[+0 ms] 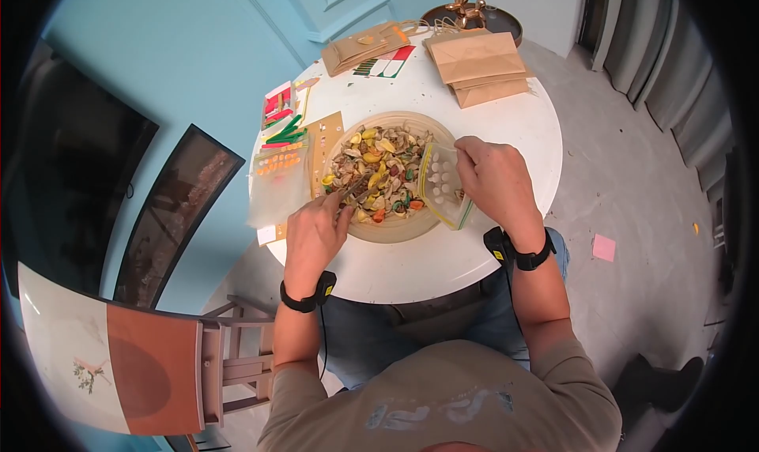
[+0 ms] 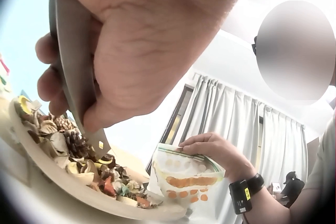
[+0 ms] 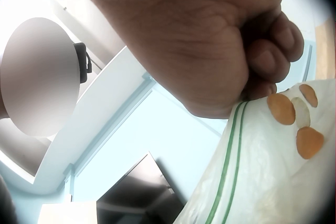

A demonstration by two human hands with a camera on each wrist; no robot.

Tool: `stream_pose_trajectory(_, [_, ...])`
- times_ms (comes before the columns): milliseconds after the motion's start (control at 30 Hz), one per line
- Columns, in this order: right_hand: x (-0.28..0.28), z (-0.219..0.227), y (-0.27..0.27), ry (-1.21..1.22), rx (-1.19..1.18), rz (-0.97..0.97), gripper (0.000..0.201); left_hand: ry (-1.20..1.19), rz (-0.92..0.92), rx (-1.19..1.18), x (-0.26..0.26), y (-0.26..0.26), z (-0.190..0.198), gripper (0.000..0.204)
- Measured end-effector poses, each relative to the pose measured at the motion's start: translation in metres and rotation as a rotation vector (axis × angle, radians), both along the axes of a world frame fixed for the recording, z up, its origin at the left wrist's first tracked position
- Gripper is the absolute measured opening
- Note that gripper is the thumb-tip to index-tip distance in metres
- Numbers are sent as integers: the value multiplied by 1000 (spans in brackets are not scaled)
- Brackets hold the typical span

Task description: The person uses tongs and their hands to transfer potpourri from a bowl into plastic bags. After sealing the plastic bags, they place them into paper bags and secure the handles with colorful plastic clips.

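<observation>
My left hand (image 1: 315, 229) grips a pair of metal tongs (image 2: 72, 50), whose tips reach into a heap of dried potpourri (image 1: 383, 148) on a round beige tray (image 1: 399, 229). Yellow, orange and green pieces are mixed among the pale dried petals. On the other side, my right hand (image 1: 498, 182) pinches the top edge of a clear zip bag (image 1: 452, 209) with green seal lines. The bag hangs over the tray's right rim. Orange and whitish dots (image 3: 308, 142) show on its side in the right wrist view. What lies between the tong tips is hidden.
Another clear bag with orange dots (image 1: 277, 185) lies at the table's left, beside a brown card (image 1: 322, 136) and green and red sticks (image 1: 286, 132). Brown paper bags (image 1: 478, 61) stand toward the back. A wooden stool (image 1: 245, 365) is at the lower left.
</observation>
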State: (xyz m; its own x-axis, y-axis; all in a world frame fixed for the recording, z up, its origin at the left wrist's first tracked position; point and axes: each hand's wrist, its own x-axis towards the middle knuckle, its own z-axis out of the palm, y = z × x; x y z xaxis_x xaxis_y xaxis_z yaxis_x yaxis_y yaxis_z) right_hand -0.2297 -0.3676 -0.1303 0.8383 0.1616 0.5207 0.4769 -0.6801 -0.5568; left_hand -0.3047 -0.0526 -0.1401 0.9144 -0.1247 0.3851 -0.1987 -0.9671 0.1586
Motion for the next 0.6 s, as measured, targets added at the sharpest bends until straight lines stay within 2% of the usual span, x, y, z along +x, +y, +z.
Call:
stream_pose_trajectory(367, [2, -3, -1, 22, 16, 8, 18, -120, 39, -47, -13, -10, 35, 20])
stream_pose_trajectory(467, [3, -4, -1, 31, -2, 7, 19, -173, -107, -29, -19, -29, 43, 23])
stream_pose_trajectory(600, [0, -1, -1, 26, -14, -4, 19, -153, -329, -1, -14, -64, 29, 30])
